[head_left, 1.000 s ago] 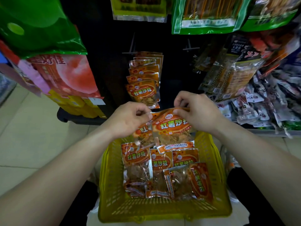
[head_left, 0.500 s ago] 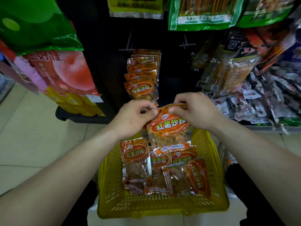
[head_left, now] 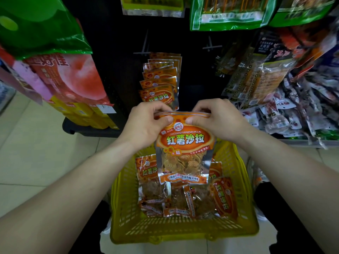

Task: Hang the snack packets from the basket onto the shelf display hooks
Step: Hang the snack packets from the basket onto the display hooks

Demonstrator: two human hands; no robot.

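Orange foil snack packet with a clear window [head_left: 184, 143] hangs upright over the yellow plastic mesh basket [head_left: 183, 230]. My left hand [head_left: 146, 123] and right hand [head_left: 218, 121] each pinch a top corner, thumb in front and fingers curled behind. I judge I'm mid-carry to the display. Next I need its top strip threaded onto the grey metal hook [head_left: 142, 52] carrying the row of matching hung packets [head_left: 159, 85] just behind.

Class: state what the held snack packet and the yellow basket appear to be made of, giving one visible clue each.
Held snack packet: probably thin glossy plastic film, printed orange; it has a clear window showing the snacks, and silvery edges. Yellow basket: apparently rigid moulded plastic, slightly shiny; its walls form a regular perforated lattice.
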